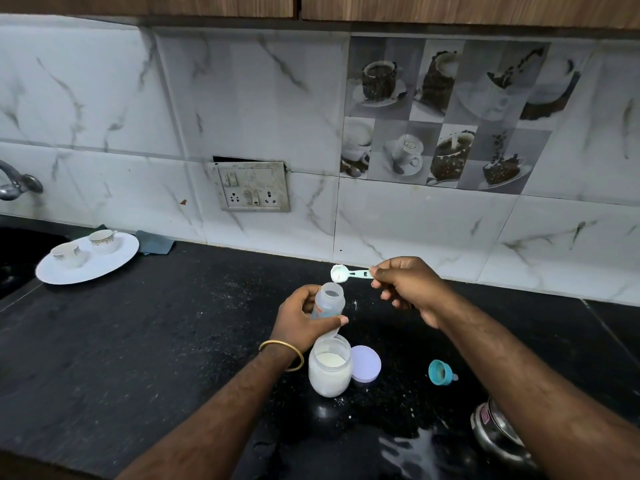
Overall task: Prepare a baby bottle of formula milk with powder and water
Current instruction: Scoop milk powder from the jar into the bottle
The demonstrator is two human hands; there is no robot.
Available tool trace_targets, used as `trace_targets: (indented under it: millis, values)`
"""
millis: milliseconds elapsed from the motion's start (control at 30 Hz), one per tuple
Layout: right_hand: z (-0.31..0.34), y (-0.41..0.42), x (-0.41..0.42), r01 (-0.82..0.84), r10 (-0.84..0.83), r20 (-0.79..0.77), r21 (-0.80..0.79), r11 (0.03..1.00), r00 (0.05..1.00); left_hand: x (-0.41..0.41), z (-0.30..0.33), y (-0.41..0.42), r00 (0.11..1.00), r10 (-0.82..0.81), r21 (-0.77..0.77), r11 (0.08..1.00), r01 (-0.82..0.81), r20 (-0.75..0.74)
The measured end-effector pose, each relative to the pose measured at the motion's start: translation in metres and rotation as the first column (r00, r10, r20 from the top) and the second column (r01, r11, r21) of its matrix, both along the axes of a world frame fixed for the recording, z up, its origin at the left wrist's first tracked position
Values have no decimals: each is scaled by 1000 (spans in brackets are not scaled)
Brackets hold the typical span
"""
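Observation:
My left hand (pixel 300 318) grips a clear baby bottle (pixel 329 299), open at the top and tilted slightly, above the black counter. My right hand (pixel 407 285) pinches the handle of a pale green measuring scoop (pixel 341 273) heaped with white powder; the scoop bowl hovers just above and behind the bottle mouth. Below the bottle stands an open glass jar (pixel 329 366) about half full of white formula powder. Its lilac lid (pixel 366 363) lies flat beside it on the right. A teal bottle cap with nipple (pixel 440 373) lies on its side further right.
A steel vessel (pixel 495 431) sits at the lower right under my right forearm. A white plate (pixel 114 259) with two teacups stands at the far left by the sink and tap (pixel 17 185). Powder specks dot the counter (pixel 173 323). A wall socket (pixel 251 187) is behind.

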State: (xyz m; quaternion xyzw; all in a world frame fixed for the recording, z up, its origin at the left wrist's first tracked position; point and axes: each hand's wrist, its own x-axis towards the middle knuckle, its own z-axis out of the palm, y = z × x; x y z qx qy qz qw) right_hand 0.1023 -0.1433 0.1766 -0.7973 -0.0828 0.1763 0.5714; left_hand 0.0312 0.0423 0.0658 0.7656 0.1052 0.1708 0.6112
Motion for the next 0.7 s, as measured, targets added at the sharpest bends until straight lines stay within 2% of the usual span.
trace_targets:
  millis: [233,400,533,700]
  values:
    - [-12,2,-7,2,24,246,-104,995,969,2,1,-5,1000,-6,-18,1000,6,-2]
    - [-20,1,-11,0,83,428,-190,982,900,2,2,-7,1000,-3,-8,1000,3,-5]
    - [-27,-1,-18,45,187,645,-326,944,741,3,2,-8,1000,-2,-27,1000,2,-9]
    - [-39,-3,-27,179,279,854,-387,904,439,5,1,-9,1000,6,-35,999,-6,-9]
